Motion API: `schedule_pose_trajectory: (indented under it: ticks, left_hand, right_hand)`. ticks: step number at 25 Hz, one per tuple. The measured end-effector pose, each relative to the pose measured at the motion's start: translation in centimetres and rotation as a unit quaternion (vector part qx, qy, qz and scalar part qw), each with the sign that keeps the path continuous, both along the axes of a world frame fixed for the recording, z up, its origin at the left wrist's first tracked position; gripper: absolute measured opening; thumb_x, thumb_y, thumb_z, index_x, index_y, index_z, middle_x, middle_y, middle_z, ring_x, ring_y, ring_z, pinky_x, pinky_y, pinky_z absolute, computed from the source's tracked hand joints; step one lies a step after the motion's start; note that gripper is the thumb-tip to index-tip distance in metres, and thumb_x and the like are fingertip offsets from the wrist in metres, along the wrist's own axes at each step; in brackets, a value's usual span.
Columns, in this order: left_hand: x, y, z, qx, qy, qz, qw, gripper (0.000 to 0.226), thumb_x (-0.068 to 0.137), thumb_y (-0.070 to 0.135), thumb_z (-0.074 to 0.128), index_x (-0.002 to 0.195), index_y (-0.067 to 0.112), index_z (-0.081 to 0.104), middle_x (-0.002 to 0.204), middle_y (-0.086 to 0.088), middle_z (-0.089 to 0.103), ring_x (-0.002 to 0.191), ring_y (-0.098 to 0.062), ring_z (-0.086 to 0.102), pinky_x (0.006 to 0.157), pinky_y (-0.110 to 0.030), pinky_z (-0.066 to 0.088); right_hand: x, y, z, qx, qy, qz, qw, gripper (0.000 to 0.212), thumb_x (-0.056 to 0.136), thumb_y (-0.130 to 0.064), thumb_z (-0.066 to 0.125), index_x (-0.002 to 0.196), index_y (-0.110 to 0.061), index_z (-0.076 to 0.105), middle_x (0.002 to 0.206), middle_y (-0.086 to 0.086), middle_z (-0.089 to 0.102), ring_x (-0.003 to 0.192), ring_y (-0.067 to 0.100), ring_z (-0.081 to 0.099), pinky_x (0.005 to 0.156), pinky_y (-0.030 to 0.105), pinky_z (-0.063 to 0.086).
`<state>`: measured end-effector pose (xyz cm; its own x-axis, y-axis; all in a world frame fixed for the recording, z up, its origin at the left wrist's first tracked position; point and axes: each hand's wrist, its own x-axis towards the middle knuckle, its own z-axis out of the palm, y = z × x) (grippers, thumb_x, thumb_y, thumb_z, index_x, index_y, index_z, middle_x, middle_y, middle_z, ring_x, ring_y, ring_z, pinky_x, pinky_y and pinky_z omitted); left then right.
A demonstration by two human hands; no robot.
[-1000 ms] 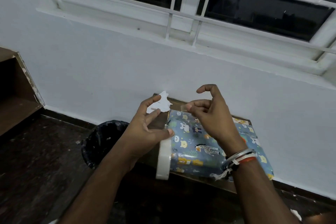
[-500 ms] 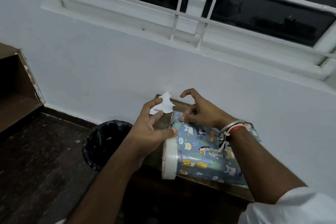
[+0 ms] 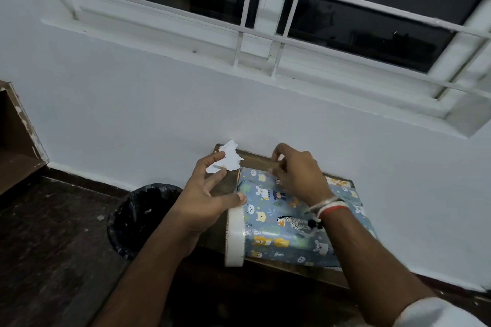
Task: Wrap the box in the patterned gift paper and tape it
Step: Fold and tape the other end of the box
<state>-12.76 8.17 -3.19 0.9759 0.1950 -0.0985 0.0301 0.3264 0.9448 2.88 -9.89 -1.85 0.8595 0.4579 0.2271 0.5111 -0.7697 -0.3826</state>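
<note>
Appears far along. Has the box (image 3: 289, 210) at 5 o'clock on the bench (image 3: 255, 160), covered by patterned gift paper (image 3: 268, 243) on every face in view. Grips the tape roll (image 3: 235, 233) in the left hand (image 3: 204, 199), thumb over its rim, at the box's 9 o'clock edge. Curls the right hand (image 3: 297, 175) at the box's 11 o'clock corner, fingertips pinched; cannot tell whether on a clear strip. Probably leaves taping that end, plus any hidden faces.

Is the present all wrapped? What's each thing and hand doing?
box, wrapped in patterned paper, lying on table
tape roll, on edge, gripped by left hand
right hand, pinching tape strip at box's far corner
bin, open, black liner inside
white scrap, beside left fingertips, hold unclear
</note>
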Motion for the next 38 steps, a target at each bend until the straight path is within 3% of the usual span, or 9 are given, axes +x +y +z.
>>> schedule_pose_trajectory:
  ticks: [2, 6, 11, 16, 21, 25, 30, 33, 38]
  left_hand:
    - [0.1, -0.4, 0.1, -0.016, 0.002, -0.007, 1.000, 0.083, 0.078, -0.006, 0.082, 0.132, 0.050, 0.053, 0.146, -0.001, 0.055, 0.120, -0.015, 0.065, 0.077, -0.027, 0.061]
    - [0.6, -1.8, 0.3, -0.051, 0.002, -0.038, 0.998, 0.081, 0.076, -0.008, 0.080, 0.132, 0.045, 0.053, 0.141, -0.002, 0.060, 0.111, -0.017, 0.071, 0.069, -0.025, 0.061]
    - [1.7, -4.0, 0.8, -0.065, 0.013, -0.048, 0.997, 0.086, 0.061, 0.001, 0.083, 0.132, 0.042, 0.055, 0.142, -0.008, 0.057, 0.113, -0.024, 0.071, 0.076, -0.032, 0.064]
    - [2.9, -6.1, 1.3, -0.067, 0.016, -0.060, 0.996, 0.088, 0.058, 0.004, 0.081, 0.136, 0.037, 0.056, 0.134, -0.005, 0.064, 0.104, -0.023, 0.075, 0.086, -0.039, 0.062]
    - [3.7, -6.8, 0.2, -0.058, 0.037, -0.064, 0.996, 0.090, 0.058, -0.006, 0.089, 0.131, 0.040, 0.061, 0.128, -0.003, 0.070, 0.104, -0.025, 0.075, 0.081, -0.039, 0.063]
    - [4.3, -6.9, -0.6, -0.055, 0.051, -0.066, 0.995, 0.083, 0.063, -0.005, 0.085, 0.130, 0.039, 0.063, 0.126, -0.001, 0.072, 0.105, -0.024, 0.075, 0.079, -0.037, 0.064]
    - [3.7, -7.0, -0.9, -0.056, 0.050, -0.080, 0.994, 0.079, 0.059, 0.001, 0.080, 0.127, 0.036, 0.065, 0.125, -0.002, 0.073, 0.109, -0.027, 0.073, 0.089, -0.042, 0.061]
    - [1.7, -6.6, -1.1, -0.053, 0.044, -0.127, 0.989, 0.076, 0.060, 0.004, 0.082, 0.131, 0.024, 0.063, 0.125, -0.005, 0.073, 0.097, -0.023, 0.075, 0.077, -0.031, 0.063]
    - [-3.2, -8.2, -4.8, -0.068, 0.179, -0.205, 0.960, 0.103, 0.030, 0.001, 0.102, 0.127, -0.002, 0.065, 0.122, -0.023, 0.071, 0.092, -0.030, 0.076, 0.072, -0.032, 0.062]
  right_hand:
    - [-1.3, -4.1, 0.5, -0.005, -0.015, -0.038, 0.999, 0.013, 0.095, -0.030, 0.068, 0.107, -0.032, 0.065, 0.092, -0.011, 0.073, 0.083, 0.012, 0.069, 0.075, 0.031, 0.054]
    - [-3.5, -10.4, -0.5, -0.111, 0.082, -0.008, 0.990, 0.039, 0.094, -0.037, 0.070, 0.133, -0.031, 0.068, 0.130, -0.011, 0.069, 0.120, 0.013, 0.063, 0.101, 0.027, 0.047]
    - [-2.6, -12.5, -2.1, 0.037, 0.020, -0.077, 0.996, 0.027, 0.087, -0.019, 0.074, 0.113, -0.029, 0.077, 0.084, -0.022, 0.070, 0.076, -0.011, 0.063, 0.071, 0.001, 0.041]
    - [0.6, -14.3, -1.4, 0.199, -0.004, -0.193, 0.961, 0.022, 0.083, -0.011, 0.072, 0.098, -0.026, 0.080, 0.079, -0.008, 0.077, 0.068, 0.007, 0.071, 0.070, 0.021, 0.056]
    - [7.8, -16.9, -3.5, 0.090, 0.026, -0.205, 0.974, 0.018, 0.085, -0.010, 0.073, 0.097, -0.019, 0.083, 0.092, 0.001, 0.079, 0.087, 0.017, 0.071, 0.084, 0.025, 0.054]
    - [10.5, -17.3, -4.5, 0.086, 0.096, -0.151, 0.980, 0.013, 0.085, -0.009, 0.076, 0.089, -0.020, 0.082, 0.084, -0.002, 0.078, 0.082, 0.011, 0.070, 0.062, 0.000, 0.042]
    - [9.7, -17.6, -4.3, 0.107, 0.068, -0.150, 0.981, 0.013, 0.096, -0.023, 0.068, 0.086, -0.026, 0.077, 0.083, -0.005, 0.075, 0.079, 0.012, 0.067, 0.058, 0.005, 0.037]
    - [6.8, -17.2, -3.2, 0.139, 0.070, -0.107, 0.982, 0.020, 0.101, -0.040, 0.060, 0.097, -0.030, 0.076, 0.085, -0.014, 0.074, 0.076, 0.008, 0.067, 0.062, 0.011, 0.043]
    - [3.4, -15.3, -3.3, -0.011, 0.104, 0.017, 0.994, 0.059, 0.086, -0.078, 0.053, 0.124, -0.036, 0.070, 0.118, -0.019, 0.072, 0.106, 0.005, 0.066, 0.096, 0.033, 0.054]
